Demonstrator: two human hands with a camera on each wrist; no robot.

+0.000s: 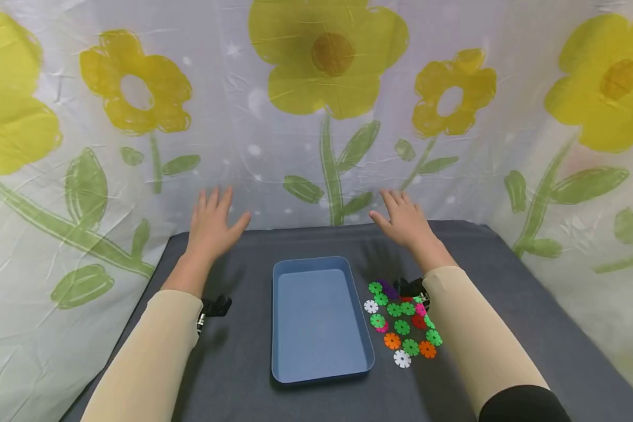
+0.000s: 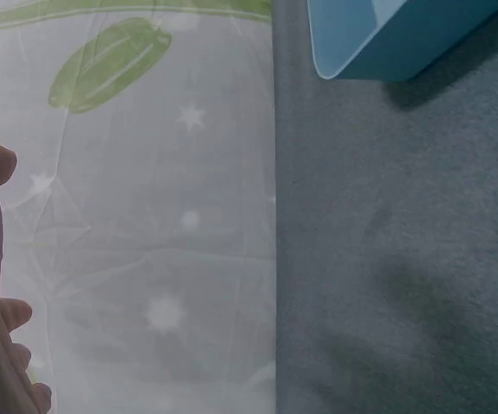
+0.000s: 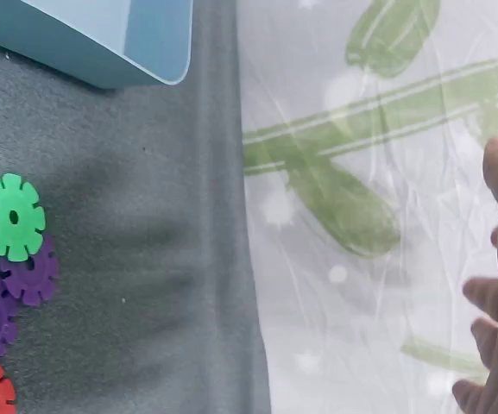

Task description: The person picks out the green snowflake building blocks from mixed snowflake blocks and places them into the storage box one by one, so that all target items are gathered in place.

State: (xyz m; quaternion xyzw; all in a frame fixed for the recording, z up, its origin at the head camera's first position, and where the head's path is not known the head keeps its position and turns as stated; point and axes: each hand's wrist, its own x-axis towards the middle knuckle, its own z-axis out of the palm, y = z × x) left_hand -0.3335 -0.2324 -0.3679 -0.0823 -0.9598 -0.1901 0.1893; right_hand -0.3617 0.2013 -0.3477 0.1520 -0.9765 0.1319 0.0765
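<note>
Two cream-coloured fabric sleeves point(image 1: 142, 357) lie nearest, reaching in over a tabletop point(image 1: 237, 375) covered in dark grey cloth. Beyond them, the person's left hand point(image 1: 213, 228) is raised by the far left corner and the right hand point(image 1: 405, 223) by the far edge, short of the far right corner; both have fingers extended and thumbs set apart, with nothing in their grasp. The loose, overlapping cluster of flat, notched, plastic-looking discs point(image 1: 402, 327) in green, white, orange, red, pink and purple lies on the cloth towards the tabletop's right edge, just beside a shallow blue rectangular tray point(image 1: 322, 316) with rounded corners. The discs look light, thin and fairly stiff, probably a little slick and not very fragile. Lying flat, they may be awkward to get a fingertip under; a pinch across opposite rims, or at a lip raised by an overlap, seems best, with the notches giving some purchase. The tray appears rigid, smooth and light, best taken by its two long side walls.
</note>
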